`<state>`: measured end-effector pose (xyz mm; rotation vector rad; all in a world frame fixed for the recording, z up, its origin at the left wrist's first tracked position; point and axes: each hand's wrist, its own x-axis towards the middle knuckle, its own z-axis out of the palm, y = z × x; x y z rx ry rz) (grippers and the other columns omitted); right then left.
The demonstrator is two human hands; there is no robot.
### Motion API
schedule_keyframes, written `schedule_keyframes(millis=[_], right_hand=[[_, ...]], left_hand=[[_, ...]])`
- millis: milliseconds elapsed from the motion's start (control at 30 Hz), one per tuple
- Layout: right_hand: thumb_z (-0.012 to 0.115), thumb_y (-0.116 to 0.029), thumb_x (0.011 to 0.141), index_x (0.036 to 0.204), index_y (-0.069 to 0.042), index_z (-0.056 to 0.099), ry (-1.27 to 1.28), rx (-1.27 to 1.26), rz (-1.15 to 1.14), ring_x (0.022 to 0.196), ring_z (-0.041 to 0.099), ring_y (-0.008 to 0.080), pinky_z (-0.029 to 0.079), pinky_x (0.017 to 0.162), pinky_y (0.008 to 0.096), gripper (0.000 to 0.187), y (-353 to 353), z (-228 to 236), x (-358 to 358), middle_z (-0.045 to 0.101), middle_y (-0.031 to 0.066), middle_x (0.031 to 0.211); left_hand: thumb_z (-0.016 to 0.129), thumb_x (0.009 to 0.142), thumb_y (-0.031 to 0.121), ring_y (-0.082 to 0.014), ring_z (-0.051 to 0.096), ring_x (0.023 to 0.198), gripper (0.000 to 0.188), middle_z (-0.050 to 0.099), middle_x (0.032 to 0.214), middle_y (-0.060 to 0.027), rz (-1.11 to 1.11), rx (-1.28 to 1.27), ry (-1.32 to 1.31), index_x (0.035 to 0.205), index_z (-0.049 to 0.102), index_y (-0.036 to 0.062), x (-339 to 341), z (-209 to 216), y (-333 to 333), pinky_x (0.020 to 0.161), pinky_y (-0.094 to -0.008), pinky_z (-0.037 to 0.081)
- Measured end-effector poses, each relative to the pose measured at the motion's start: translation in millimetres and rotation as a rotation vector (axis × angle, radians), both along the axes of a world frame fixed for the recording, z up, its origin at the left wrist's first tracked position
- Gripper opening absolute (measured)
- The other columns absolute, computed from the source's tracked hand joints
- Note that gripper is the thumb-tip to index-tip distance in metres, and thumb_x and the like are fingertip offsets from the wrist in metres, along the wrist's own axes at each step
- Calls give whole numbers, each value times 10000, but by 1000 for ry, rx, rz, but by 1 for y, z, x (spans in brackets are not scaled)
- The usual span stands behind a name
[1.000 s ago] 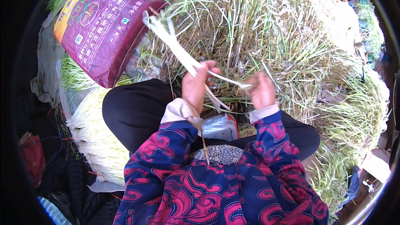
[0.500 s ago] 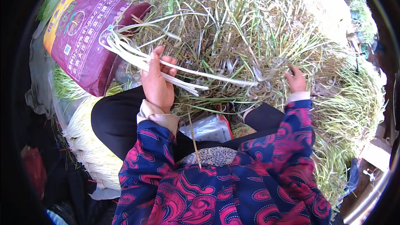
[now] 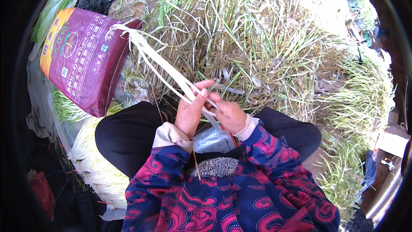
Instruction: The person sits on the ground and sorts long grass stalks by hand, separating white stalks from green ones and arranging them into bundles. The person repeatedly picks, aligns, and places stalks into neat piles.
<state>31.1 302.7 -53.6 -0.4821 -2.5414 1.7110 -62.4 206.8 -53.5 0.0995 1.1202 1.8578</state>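
Note:
A small bunch of long, pale chive stalks stretches from my hands toward the upper left, its limp tips drooping beside a purple sack. My left hand is closed around the lower part of the bunch, thumb on top. Close against it, my right hand pinches the white root ends, fingers bent inward. Both hands are above my lap, and the exact fingertip contact is partly hidden. A clear plastic package with a red edge lies below them between my legs.
A wide heap of loose green chives and dry leaf scraps spreads ahead and to the right. The purple and yellow sack leans at the left. Tied bundles of pale chives are stacked beside my left knee.
My right hand has come in from the heap at the right to meet the left at the bunch. My left hand has moved down and right, and the stalks now slant more steeply.

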Motion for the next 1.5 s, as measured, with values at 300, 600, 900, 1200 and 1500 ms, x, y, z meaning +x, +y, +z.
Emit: schedule_keyframes(millis=[300, 600, 900, 1200, 1500], right_hand=[[449, -163, 803, 930, -58, 528, -411, 87, -506, 834, 534, 199, 408, 791, 315, 182, 118, -87, -14, 565, 99, 899], [533, -202, 729, 955, -64, 514, -506, 487, -461, 791, 547, 276, 417, 708, 362, 266, 205, -120, -94, 576, 124, 844], [533, -99, 740, 822, -23, 530, -71, 225, -594, 625, 529, 163, 427, 580, 261, 112, 110, -79, -48, 556, 80, 721], [581, -13, 648, 760, -37, 527, 211, 433, -322, 607, 516, 255, 417, 553, 319, 127, 4, -3, -10, 524, 98, 677], [572, -18, 645, 774, -42, 504, 309, 459, -51, 700, 508, 262, 418, 623, 326, 149, -28, 21, 3, 520, 88, 743]], left_hand=[[403, 849, 215, -63, 284, 420, 162, 284, 523, 43, 172, -5, -370, 944, 418, 85, -8, -6, 12, 388, -198, 251], [454, 830, 207, -101, 399, 400, 209, 350, 443, 11, 200, -177, 17, 871, 491, 6, -2, -14, 37, 430, -229, 395], [491, 800, 144, -59, 491, 630, 261, 551, 800, -30, 128, -271, -38, 1027, 518, 18, -12, -20, 44, 495, -165, 373], [553, 767, 182, -40, 482, 640, 278, 558, 766, 7, -23, -246, 33, 1001, 520, 37, -10, -18, 20, 489, -155, 333], [605, 712, 54, -72, 476, 617, 149, 489, 690, 7, -44, -106, 13, 781, 474, 59, 4, -31, 2, 532, -188, 384]])
